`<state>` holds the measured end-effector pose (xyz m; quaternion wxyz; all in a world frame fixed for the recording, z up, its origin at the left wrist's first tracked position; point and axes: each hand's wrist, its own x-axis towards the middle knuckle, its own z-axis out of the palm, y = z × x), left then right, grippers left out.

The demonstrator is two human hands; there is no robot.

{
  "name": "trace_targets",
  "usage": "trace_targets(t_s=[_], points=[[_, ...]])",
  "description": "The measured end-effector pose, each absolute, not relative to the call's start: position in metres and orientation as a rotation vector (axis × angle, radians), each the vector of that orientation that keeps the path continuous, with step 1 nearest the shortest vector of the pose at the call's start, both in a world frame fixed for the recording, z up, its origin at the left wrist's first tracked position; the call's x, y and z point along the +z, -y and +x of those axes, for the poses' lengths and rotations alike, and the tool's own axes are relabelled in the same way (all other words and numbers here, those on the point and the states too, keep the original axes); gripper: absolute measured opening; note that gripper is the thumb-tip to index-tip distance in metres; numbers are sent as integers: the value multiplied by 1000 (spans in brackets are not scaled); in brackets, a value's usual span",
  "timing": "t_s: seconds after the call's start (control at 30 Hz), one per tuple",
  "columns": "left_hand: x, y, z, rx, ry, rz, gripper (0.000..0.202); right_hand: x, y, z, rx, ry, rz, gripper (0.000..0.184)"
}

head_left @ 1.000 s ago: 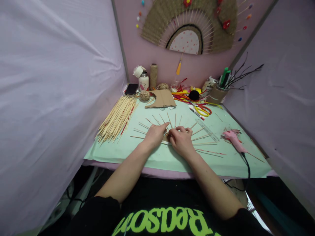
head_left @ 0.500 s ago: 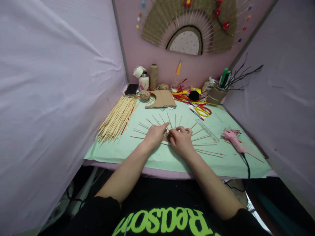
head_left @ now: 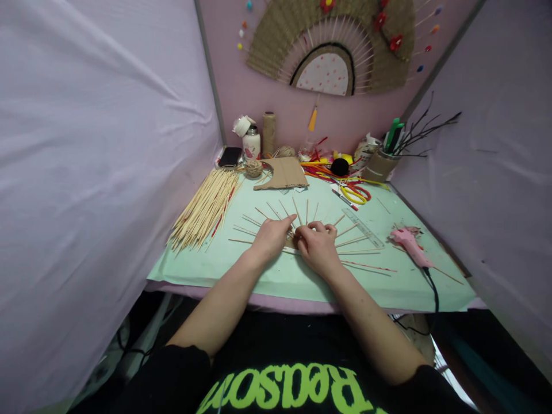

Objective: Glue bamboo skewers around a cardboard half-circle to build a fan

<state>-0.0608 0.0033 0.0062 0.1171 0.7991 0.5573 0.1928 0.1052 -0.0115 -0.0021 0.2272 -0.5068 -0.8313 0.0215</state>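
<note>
Thin bamboo sticks (head_left: 361,252) fan out on the table around a small brown cardboard piece (head_left: 291,243), which my hands largely cover. On the left side of the fan rests my left hand (head_left: 271,237), its index finger stretched toward the upright middle sticks and its other fingers mostly hidden. My right hand (head_left: 318,247) lies over the cardboard with thumb and fingers bent together at the base of a middle stick (head_left: 297,210). The exact contact at the fingertips is too small to make out. A clear ruler (head_left: 364,229) lies right of the fan.
A big pile of bamboo sticks (head_left: 204,210) lies left. At the back are cut cardboard (head_left: 284,173), a twine ball (head_left: 253,168), yellow-handled scissors (head_left: 360,194) and a holder (head_left: 379,167) with twigs. On the right lies a corded pink glue gun (head_left: 411,247). A decorated fan (head_left: 325,75) hangs ahead.
</note>
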Motion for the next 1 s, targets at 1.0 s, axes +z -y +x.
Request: trace_targets(t_s=[1.0], points=[[7,-4,-60,626,-1631,2371,55,-1,17,114,-63,1921,-1358,24]])
